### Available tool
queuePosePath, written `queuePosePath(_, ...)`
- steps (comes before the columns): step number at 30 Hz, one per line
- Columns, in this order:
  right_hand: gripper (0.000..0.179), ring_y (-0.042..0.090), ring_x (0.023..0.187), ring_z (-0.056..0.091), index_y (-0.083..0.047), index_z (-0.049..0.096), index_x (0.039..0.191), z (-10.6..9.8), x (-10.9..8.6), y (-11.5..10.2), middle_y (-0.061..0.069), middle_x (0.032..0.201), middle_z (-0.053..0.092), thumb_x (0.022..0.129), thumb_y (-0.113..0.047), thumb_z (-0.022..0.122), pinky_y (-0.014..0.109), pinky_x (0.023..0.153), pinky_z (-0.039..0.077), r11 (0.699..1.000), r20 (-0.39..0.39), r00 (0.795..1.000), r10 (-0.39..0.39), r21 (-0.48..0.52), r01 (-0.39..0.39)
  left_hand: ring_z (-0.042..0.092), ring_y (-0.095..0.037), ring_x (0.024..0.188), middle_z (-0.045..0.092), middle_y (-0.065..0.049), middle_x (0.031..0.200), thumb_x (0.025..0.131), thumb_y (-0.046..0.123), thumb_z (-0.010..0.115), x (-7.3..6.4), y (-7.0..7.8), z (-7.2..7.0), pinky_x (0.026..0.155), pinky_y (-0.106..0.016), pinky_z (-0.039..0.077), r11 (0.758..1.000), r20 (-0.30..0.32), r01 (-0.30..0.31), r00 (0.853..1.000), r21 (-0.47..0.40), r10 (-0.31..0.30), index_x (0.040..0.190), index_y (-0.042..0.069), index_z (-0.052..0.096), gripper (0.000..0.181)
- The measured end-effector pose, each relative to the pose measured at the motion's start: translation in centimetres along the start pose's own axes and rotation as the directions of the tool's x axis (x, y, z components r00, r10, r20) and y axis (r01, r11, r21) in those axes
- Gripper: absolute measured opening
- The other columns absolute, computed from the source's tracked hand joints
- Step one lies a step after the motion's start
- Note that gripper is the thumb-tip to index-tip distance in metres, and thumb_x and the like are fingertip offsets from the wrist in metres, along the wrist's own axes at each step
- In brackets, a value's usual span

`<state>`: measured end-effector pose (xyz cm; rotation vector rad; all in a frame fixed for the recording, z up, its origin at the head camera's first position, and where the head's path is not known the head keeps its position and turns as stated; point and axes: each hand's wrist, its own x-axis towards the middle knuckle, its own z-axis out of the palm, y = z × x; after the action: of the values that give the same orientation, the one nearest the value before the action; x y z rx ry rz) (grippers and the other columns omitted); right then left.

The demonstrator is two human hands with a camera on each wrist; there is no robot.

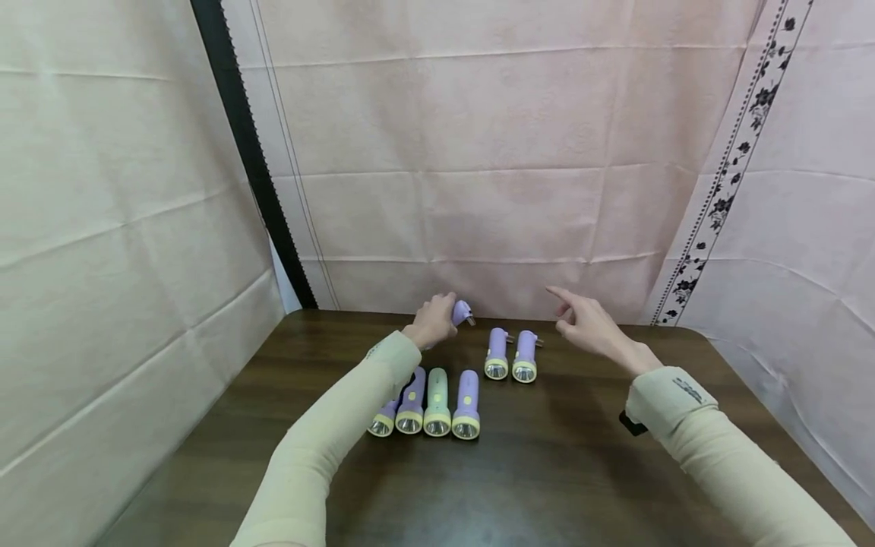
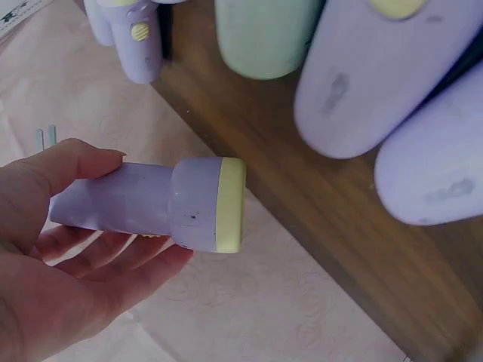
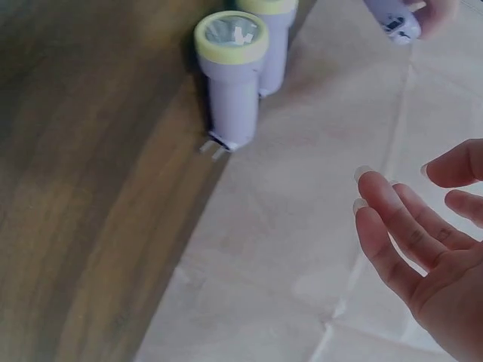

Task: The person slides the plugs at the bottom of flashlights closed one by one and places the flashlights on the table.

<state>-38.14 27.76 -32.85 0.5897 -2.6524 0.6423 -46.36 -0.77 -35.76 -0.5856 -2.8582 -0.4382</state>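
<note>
My left hand (image 1: pixel 432 322) holds a purple flashlight (image 2: pixel 136 197) near the table's back edge. The thumb lies on one side of its body and the fingers on the other. A yellow rim circles the flashlight's head, and metal prongs show at its tail end. My right hand (image 1: pixel 593 327) hovers over the back right of the table with nothing in it, its fingers spread loosely in the right wrist view. Between the hands lie two purple flashlights, one (image 1: pixel 497 354) on the left and one (image 1: pixel 525 355) on the right, prongs out at their tails.
Nearer me lies a side-by-side row: a green flashlight (image 1: pixel 437 401), a purple flashlight (image 1: pixel 467 403) to its right and purple ones to its left, partly behind my left sleeve. The dark wooden table (image 1: pixel 519 486) meets pale cloth (image 1: pixel 478 175) at the back and sides.
</note>
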Motion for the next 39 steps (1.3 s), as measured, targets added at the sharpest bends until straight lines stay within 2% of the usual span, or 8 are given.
queuePosePath(8, 0.067, 0.016, 0.073, 0.063, -0.008, 0.042, 0.144, 1.1, 0.0, 0.1, 0.015, 0.097, 0.067, 0.078, 0.001, 0.055, 0.033, 0.066, 0.047, 0.999, -0.007, 0.999, -0.043, -0.017, 0.043, 0.063, -0.031, 0.095, 0.061, -0.014, 0.108, 0.078, 0.008, 0.074, -0.3, 1.1, 0.0, 0.077, -0.044, 0.053, 0.997, -0.015, -0.072, 0.997, -0.016, 0.072, 0.112, 0.007, 0.053, 0.040)
queuePosePath(19, 0.068, 0.013, 0.068, 0.057, -0.010, 0.043, 0.145, 2.3, -0.1, -0.9, 0.016, 0.098, 0.067, 0.079, 0.004, 0.054, 0.028, 0.062, 0.044, 0.997, 0.046, 0.996, -0.079, -0.002, 0.079, 0.064, -0.028, 0.093, 0.063, -0.012, 0.106, 0.079, 0.008, 0.074, -0.7, 2.9, 0.1, 0.076, -0.042, 0.054, 0.993, -0.007, -0.117, 0.993, -0.035, 0.117, 0.111, 0.009, 0.052, 0.038)
queuePosePath(25, 0.070, 0.010, 0.067, 0.052, -0.017, 0.041, 0.147, 3.0, 0.1, -1.5, 0.009, 0.095, 0.064, 0.081, 0.003, 0.056, 0.026, 0.060, 0.041, 0.993, 0.080, 0.991, -0.108, -0.047, 0.112, 0.064, -0.027, 0.093, 0.064, -0.011, 0.106, 0.079, 0.008, 0.073, -0.8, 3.5, 0.0, 0.075, -0.041, 0.053, 0.991, -0.001, -0.123, 0.992, -0.050, 0.124, 0.111, 0.010, 0.052, 0.038)
queuePosePath(28, 0.072, 0.011, 0.067, 0.051, -0.017, 0.041, 0.147, 3.3, 0.3, -1.9, 0.005, 0.091, 0.062, 0.079, 0.003, 0.056, 0.025, 0.059, 0.040, 0.988, 0.085, 0.987, -0.137, -0.054, 0.142, 0.064, -0.027, 0.091, 0.064, -0.012, 0.103, 0.079, 0.007, 0.072, -0.7, 3.7, 0.0, 0.072, -0.039, 0.053, 0.989, -0.013, -0.144, 0.990, -0.044, 0.144, 0.108, 0.008, 0.052, 0.035)
queuePosePath(33, 0.074, 0.013, 0.067, 0.048, -0.015, 0.044, 0.145, 4.0, 0.5, -2.5, 0.006, 0.090, 0.063, 0.075, 0.006, 0.056, 0.023, 0.055, 0.038, 0.982, 0.113, 0.978, -0.173, -0.055, 0.180, 0.063, -0.026, 0.090, 0.063, -0.011, 0.102, 0.080, 0.008, 0.073, -0.9, 3.8, 0.3, 0.072, -0.038, 0.053, 0.987, -0.015, -0.158, 0.987, -0.034, 0.158, 0.108, 0.008, 0.051, 0.036)
queuePosePath(39, 0.073, 0.011, 0.067, 0.046, -0.018, 0.046, 0.144, 4.7, 0.3, -2.9, 0.003, 0.091, 0.061, 0.075, 0.004, 0.055, 0.023, 0.054, 0.037, 0.985, 0.146, 0.977, -0.157, -0.051, 0.166, 0.064, -0.024, 0.087, 0.064, -0.009, 0.100, 0.082, 0.010, 0.073, -0.9, 3.9, 0.8, 0.070, -0.035, 0.052, 0.988, 0.004, -0.146, 0.989, -0.045, 0.146, 0.112, 0.011, 0.051, 0.037)
